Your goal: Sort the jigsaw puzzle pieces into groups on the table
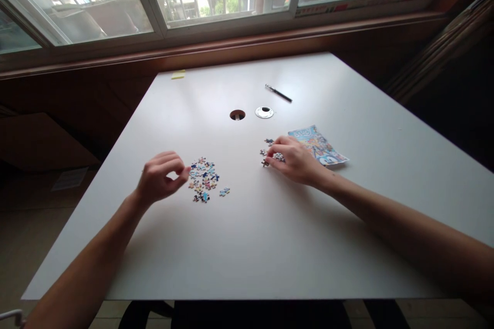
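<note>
A loose pile of small jigsaw puzzle pieces (207, 183) lies on the white table, left of the middle. My left hand (161, 175) is at its left edge, thumb and forefinger pinched together; whatever is between them, if anything, is too small to make out. Farther right, my right hand (295, 160) is bent over a second, smaller group of pieces (269, 141), partly covering it. Its thumb and fingertips close on a dark puzzle piece (265, 163) at that group's near left side. One pale blue piece (224, 192) lies apart, right of the left pile.
A colourful printed puzzle bag (322, 146) lies just beyond my right hand. Farther back are a black pen (278, 93), a round cable hole (237, 114) and its silver cover (264, 112). A yellow sticky note (178, 75) is near the far left corner, below the window.
</note>
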### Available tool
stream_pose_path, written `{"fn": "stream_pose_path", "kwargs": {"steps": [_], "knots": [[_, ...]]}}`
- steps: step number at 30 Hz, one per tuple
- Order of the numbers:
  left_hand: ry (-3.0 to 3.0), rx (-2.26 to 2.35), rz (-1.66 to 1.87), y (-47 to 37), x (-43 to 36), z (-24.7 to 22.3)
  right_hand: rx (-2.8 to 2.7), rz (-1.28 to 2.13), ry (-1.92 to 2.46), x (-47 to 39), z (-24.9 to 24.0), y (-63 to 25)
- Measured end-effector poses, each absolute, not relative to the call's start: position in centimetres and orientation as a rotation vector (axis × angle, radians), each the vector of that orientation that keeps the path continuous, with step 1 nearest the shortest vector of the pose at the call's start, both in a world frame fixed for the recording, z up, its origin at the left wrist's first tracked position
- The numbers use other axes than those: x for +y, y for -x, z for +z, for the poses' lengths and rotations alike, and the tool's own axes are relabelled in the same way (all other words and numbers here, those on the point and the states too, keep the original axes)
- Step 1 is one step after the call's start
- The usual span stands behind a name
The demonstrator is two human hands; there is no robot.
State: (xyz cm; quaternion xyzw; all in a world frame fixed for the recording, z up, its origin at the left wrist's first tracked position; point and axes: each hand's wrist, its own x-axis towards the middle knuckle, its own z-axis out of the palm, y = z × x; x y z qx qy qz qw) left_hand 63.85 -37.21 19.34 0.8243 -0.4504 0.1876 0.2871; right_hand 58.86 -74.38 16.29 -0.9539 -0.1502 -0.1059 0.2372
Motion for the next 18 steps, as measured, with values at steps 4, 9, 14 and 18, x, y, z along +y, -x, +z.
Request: {"fn": "stream_pose_path", "kwargs": {"steps": [4, 9, 14, 18], "knots": [[-2.47, -1.051, 0.658, -67.2, -32.8, 20.3, -0.409, -0.348, 2.709, -74.2, 15.9, -58.6], [-2.673, -0.791, 0.383, -69.0, -28.2, 21.0, -0.434, -0.392, 2.776, -74.2, 15.8, -58.7], [-2.691, -0.636, -0.098, -69.0, -26.4, 21.3, -0.48, -0.434, 2.816, -74.3, 15.5, -58.8], [-2.675, -0.596, -0.33, -69.1, -25.9, 21.3, -0.526, -0.487, 2.848, -74.5, 15.4, -58.8]]}}
